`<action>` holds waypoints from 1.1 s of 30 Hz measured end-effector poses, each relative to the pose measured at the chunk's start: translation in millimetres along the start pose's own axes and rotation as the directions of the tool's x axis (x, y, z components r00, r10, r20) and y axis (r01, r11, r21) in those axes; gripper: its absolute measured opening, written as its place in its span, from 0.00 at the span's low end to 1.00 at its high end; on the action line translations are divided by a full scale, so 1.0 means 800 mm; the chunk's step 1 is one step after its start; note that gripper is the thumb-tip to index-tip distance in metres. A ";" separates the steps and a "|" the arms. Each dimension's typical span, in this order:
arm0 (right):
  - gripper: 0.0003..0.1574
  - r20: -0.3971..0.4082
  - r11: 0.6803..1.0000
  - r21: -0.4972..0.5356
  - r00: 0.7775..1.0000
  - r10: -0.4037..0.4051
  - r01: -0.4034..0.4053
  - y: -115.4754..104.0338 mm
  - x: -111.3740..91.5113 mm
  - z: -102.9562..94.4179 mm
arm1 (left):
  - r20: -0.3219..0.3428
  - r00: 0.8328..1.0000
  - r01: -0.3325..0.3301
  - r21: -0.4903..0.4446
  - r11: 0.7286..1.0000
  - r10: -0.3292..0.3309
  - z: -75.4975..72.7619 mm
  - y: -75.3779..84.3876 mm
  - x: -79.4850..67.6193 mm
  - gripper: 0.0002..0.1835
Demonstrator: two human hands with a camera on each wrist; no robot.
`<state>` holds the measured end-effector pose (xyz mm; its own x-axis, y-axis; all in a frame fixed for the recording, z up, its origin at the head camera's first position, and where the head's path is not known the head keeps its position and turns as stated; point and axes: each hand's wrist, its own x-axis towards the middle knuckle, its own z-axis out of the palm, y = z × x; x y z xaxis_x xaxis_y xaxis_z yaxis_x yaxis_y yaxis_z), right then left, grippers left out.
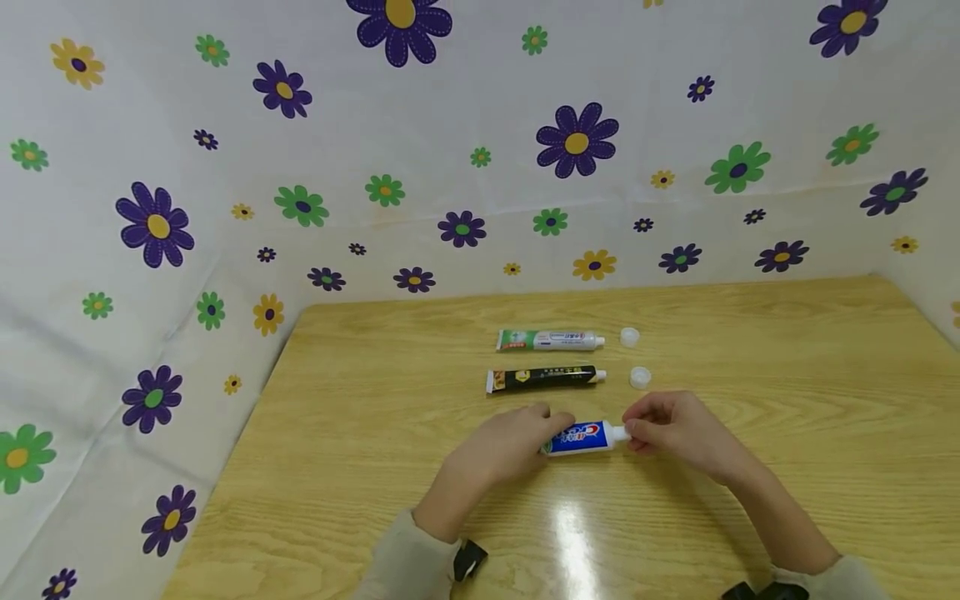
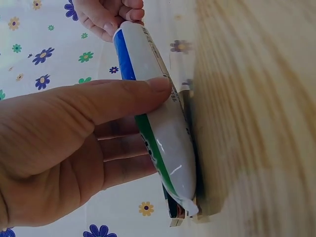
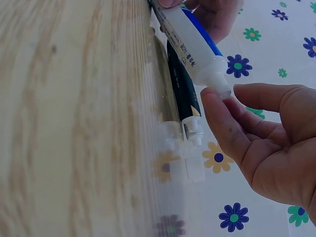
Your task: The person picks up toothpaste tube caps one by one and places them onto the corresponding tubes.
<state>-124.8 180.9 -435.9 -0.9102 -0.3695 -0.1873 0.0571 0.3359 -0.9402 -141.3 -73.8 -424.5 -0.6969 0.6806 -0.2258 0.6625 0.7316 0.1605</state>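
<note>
A blue, white and green toothpaste tube is held in my left hand, near the front of the other tubes. In the left wrist view my thumb lies across its white side, with the other fingers behind it. My right hand pinches the white cap at the tube's narrow end between thumb and fingertips. The right wrist view shows the cap at the tube's mouth; whether it is loosened I cannot tell.
Behind lie a black toothpaste tube and a green and white tube, both with bare nozzles pointing right. A whitish round cap and another cap sit beside them. A flowered cloth borders the wooden table.
</note>
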 end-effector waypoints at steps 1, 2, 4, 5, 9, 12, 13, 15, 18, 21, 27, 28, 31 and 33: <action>0.14 0.002 1.000 -0.004 1.000 0.004 -0.004 0.001 0.001 0.001 | 0.001 1.000 0.003 0.001 1.000 -0.003 0.001 0.000 0.000 0.30; 0.14 0.006 1.000 -0.005 1.000 0.007 -0.007 0.001 0.001 0.001 | 0.003 1.000 0.005 0.002 1.000 -0.005 0.001 0.000 0.000 0.30; 0.15 0.015 1.000 -0.011 1.000 0.010 -0.010 0.003 0.002 0.002 | 0.008 1.000 0.005 0.004 1.000 -0.006 0.003 -0.001 -0.001 0.29; 0.15 0.019 1.000 -0.011 1.000 0.010 -0.010 0.005 0.003 0.003 | 0.010 1.000 0.006 0.006 1.000 -0.006 0.004 -0.001 -0.001 0.29; 0.16 0.033 1.000 -0.017 0.999 0.013 -0.013 0.011 0.004 0.004 | -0.004 1.000 0.002 0.018 1.000 -0.002 0.009 -0.002 0.000 0.28; 0.17 0.054 1.000 -0.015 0.998 0.024 -0.024 0.015 0.004 0.005 | -0.015 1.000 0.001 0.037 0.999 0.000 0.013 0.000 0.002 0.27; 0.18 0.064 1.000 -0.014 0.998 0.026 -0.026 0.016 0.004 0.005 | -0.014 1.000 0.002 0.043 0.999 -0.002 0.014 0.001 0.003 0.26; 0.18 0.082 1.000 -0.017 0.996 0.023 -0.022 0.016 0.004 0.004 | -0.011 1.000 0.003 0.058 0.998 -0.003 0.015 0.002 0.003 0.27; 0.18 0.088 0.999 -0.028 0.996 0.018 -0.015 0.014 0.005 0.002 | -0.016 1.000 0.007 0.068 0.998 -0.006 0.013 0.004 0.004 0.27; 0.18 0.086 0.999 -0.036 0.996 0.009 -0.006 0.010 0.005 -0.002 | -0.021 1.000 0.002 0.056 0.998 -0.001 0.009 0.002 0.004 0.26; 0.19 0.102 1.000 -0.014 0.995 0.005 -0.003 0.007 0.004 -0.005 | -0.014 1.000 -0.019 -0.024 1.000 0.019 0.000 -0.004 0.004 0.23; 0.19 0.101 1.000 -0.012 0.995 0.005 -0.003 0.008 0.004 -0.005 | -0.015 1.000 -0.023 -0.033 0.999 0.023 -0.001 -0.004 0.004 0.22; 0.20 0.104 1.000 -0.004 0.995 0.009 -0.009 0.008 0.004 -0.006 | -0.022 0.999 -0.033 -0.051 0.998 0.032 -0.002 -0.006 0.004 0.21; 0.20 0.108 1.000 -0.002 0.994 0.014 -0.014 0.009 0.004 -0.006 | -0.029 0.999 -0.036 -0.065 0.997 0.034 -0.002 -0.007 0.004 0.21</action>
<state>-129.3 186.7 -441.7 -0.8599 -0.4557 -0.2301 0.0692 0.3426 -0.9369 -148.0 -75.5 -424.2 -0.6818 0.7057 -0.1927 0.6677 0.7079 0.2302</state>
